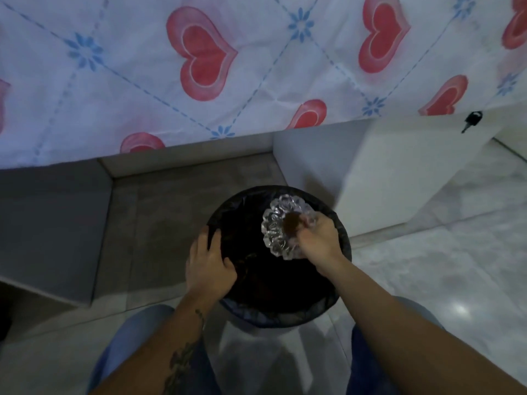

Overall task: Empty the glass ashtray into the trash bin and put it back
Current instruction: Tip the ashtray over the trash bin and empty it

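The glass ashtray (pixel 278 226), clear with a scalloped rim, is tipped on its side over the trash bin (pixel 330 297), a round bin lined with a black bag. A brown clump sits at the ashtray's centre. My right hand (pixel 319 238) grips the ashtray by its right edge, above the bin's far right part. My left hand (pixel 209 266) rests on the bin's left rim, fingers curled over the bag's edge.
A bed with a white sheet printed with red hearts (pixel 199 52) fills the top of the view. A white cabinet (pixel 399 166) with a key (pixel 472 121) in its lock stands to the right. My knees in blue jeans flank the bin on the tiled floor.
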The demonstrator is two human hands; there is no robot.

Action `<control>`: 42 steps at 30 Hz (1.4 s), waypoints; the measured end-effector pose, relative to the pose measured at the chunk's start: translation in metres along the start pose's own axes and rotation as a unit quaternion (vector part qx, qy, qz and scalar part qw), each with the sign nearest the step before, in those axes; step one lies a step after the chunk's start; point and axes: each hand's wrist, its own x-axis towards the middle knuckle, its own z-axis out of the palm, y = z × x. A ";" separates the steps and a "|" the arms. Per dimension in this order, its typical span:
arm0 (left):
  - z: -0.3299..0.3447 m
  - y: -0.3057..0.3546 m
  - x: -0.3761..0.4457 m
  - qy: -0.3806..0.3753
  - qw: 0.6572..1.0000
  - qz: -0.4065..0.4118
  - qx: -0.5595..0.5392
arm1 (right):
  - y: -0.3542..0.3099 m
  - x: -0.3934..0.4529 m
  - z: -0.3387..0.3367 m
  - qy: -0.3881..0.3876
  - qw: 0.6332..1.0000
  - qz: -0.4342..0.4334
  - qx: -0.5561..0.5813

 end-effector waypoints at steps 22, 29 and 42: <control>0.026 -0.016 -0.001 0.035 0.995 0.014 -0.088 | -0.048 -0.001 -0.027 0.062 0.770 -0.508 -0.381; -0.003 0.024 0.010 0.055 0.984 0.012 -0.170 | -0.044 -0.003 -0.023 -0.003 0.828 -0.444 -0.342; -0.060 0.064 0.043 -0.081 0.959 0.198 -0.187 | -0.033 -0.002 -0.022 -0.061 0.884 -0.371 -0.278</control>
